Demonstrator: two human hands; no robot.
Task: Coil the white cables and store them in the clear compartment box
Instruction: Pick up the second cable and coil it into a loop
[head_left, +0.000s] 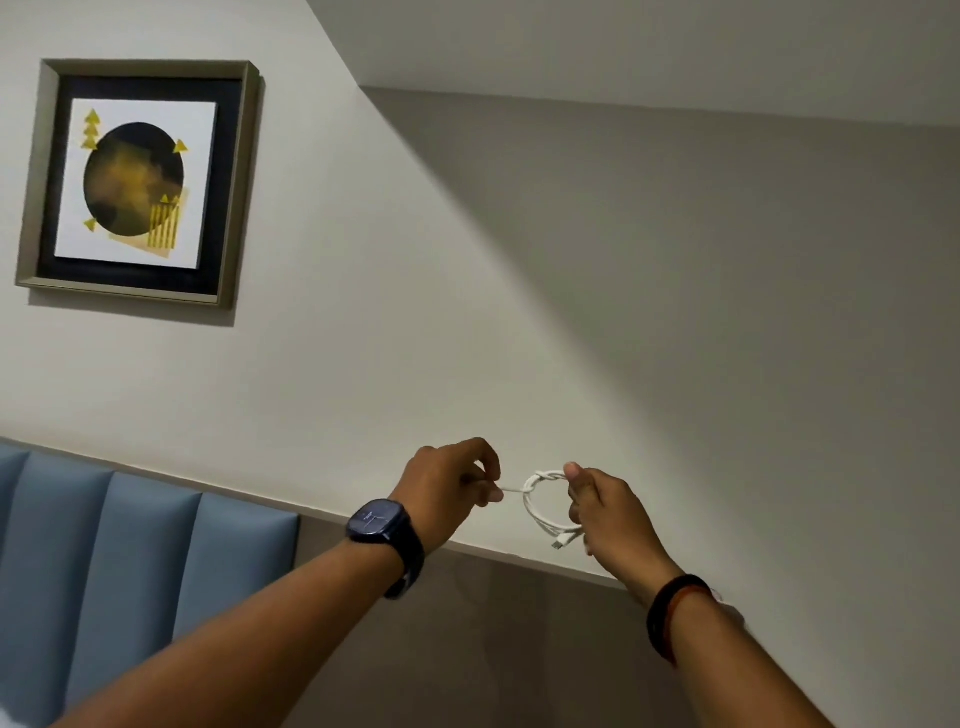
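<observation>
White USB cable (543, 506) coiled in mid-air, before a pale grey wall (467, 312).

I see my right hand (605, 512) gripping the coil, left hand (447, 486) pinching its free end; blue padded headboard (130, 545) and framed abstract print (140, 182) behind.

The coiled cable (545, 506) hangs between the left hand (447, 488) and right hand (608, 512), framed picture (140, 182) on the wall upper left.

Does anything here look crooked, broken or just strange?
Nothing looks damaged. The white cable is wound into a small loop, held up in the air between the left hand and right hand. One oddity: the clear compartment box is not in view. The framed picture only looks tilted because of the camera angle.
</observation>
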